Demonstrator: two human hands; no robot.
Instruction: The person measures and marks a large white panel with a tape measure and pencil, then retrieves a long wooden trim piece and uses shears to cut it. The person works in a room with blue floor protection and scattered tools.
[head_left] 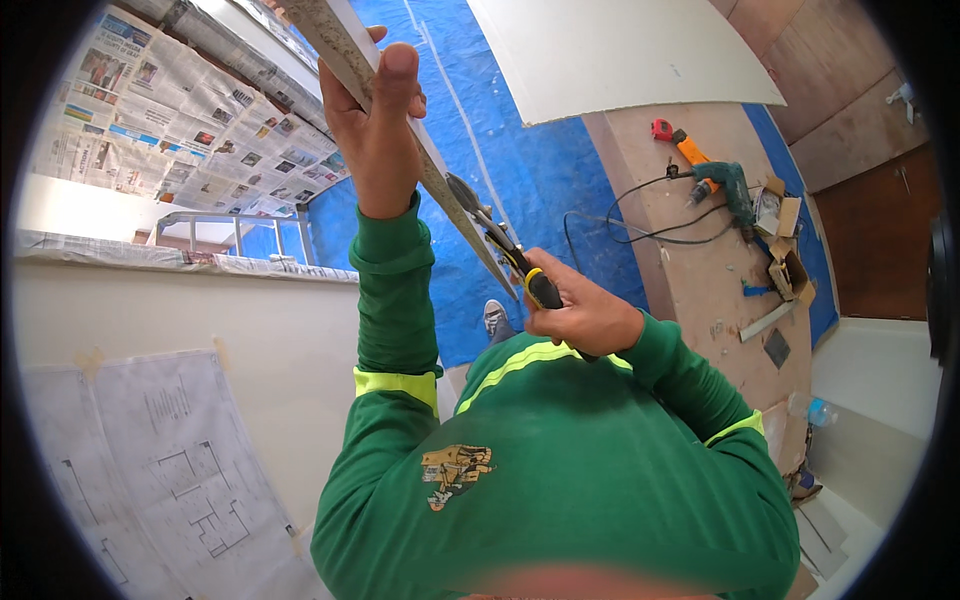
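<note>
My left hand is raised and grips the edge of a long, narrow plasterboard strip that runs diagonally from the top left down toward my chest. My right hand is closed around the yellow and black handle of a small rasp-like cutting tool, whose metal head rests against the lower part of the strip's edge. Both arms wear green sleeves with yellow bands.
Blue sheeting covers the floor below. A large white board lies at the top. A wooden bench carries a green power drill, an orange-handled tool, cables and cardboard scraps. Newspaper covers a window at left; drawings hang on the wall.
</note>
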